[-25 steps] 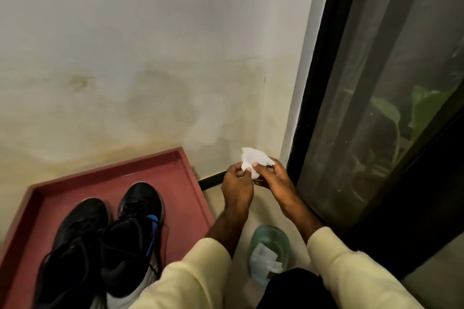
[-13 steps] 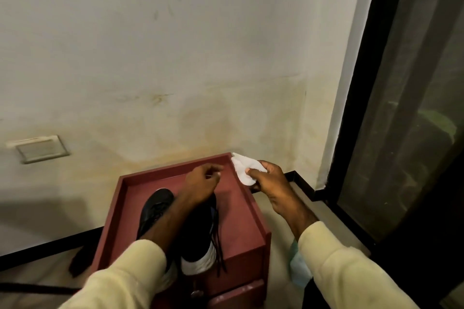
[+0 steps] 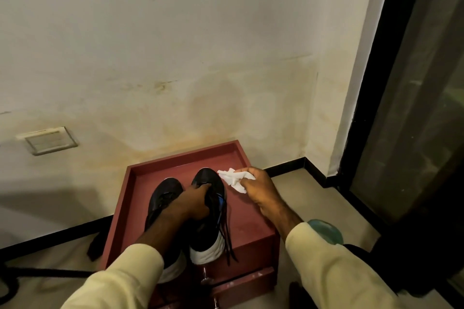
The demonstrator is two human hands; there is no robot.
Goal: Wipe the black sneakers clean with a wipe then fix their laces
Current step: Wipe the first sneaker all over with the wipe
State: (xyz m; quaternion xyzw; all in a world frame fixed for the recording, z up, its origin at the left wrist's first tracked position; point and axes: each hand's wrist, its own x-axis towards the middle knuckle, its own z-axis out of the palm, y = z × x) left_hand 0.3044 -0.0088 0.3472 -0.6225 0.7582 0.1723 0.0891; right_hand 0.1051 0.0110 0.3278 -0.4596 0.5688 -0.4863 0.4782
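1. Two black sneakers are seen side by side on the recessed top of a dark red cabinet [image 3: 248, 218], toes pointed toward the far wall [image 3: 175, 57].
2. The right sneaker [image 3: 209, 180] is gripped by the left hand [image 3: 192, 204]; the fingers are curled into its opening near the tongue, closed around the upper.
3. The white heel of that sneaker is seen overhanging the near edge of the cabinet top, and loose black laces [image 3: 227, 241] are seen dangling down beside it.
4. The left sneaker [image 3: 164, 193] is partly hidden behind the left forearm; only its toe and part of its lacing are shown.
5. A crumpled white wipe [image 3: 232, 178] is pinched in the right hand [image 3: 259, 189], with fingers and thumb pressed together around it.
6. The wipe is held just right of the right sneaker's toe; contact with the shoe cannot be told.
7. Both forearms are covered by pale yellow sleeves [image 3: 331, 266].
8. A greenish round object [image 3: 326, 231] is partly visible on the floor to the right of the cabinet, behind the right sleeve.
9. A pale wall plate [image 3: 47, 142] is seen low on the wall at far left.
10. A dark-framed glass door [image 3: 414, 108] is seen along the right.
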